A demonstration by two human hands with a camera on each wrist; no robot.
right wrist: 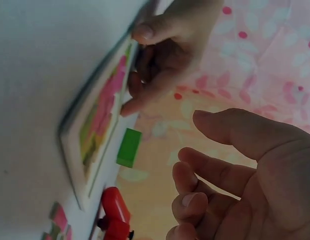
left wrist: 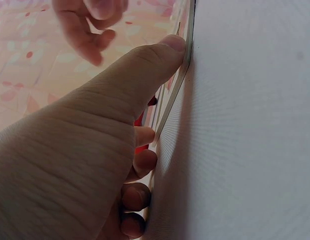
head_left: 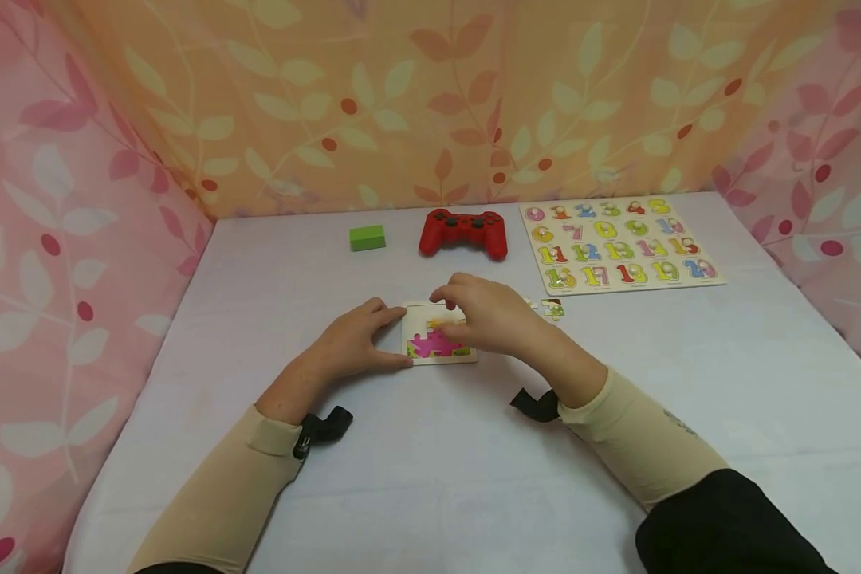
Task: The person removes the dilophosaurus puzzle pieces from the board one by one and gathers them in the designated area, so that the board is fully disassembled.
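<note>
A small square jigsaw puzzle board (head_left: 414, 319) with a pale frame lies on the table, partly filled with pink, yellow and green pieces (head_left: 436, 345). My left hand (head_left: 351, 336) holds its left side, thumb at the near corner and a finger at the far one. In the left wrist view the thumb (left wrist: 155, 57) presses the board's edge. Over the board's right part hovers my right hand (head_left: 491, 315); the right wrist view shows its thumb and loosely bent fingers apart, with nothing between them. Loose puzzle pieces (head_left: 552, 309) lie to the right, partly hidden by that hand.
Behind the puzzle sit a green block (head_left: 367, 237) and a red game controller (head_left: 463, 233). A number board (head_left: 538, 279) with colourful numerals lies at the back right. Patterned cloth (head_left: 402, 119) walls in the white table (head_left: 430, 478) at the back and sides.
</note>
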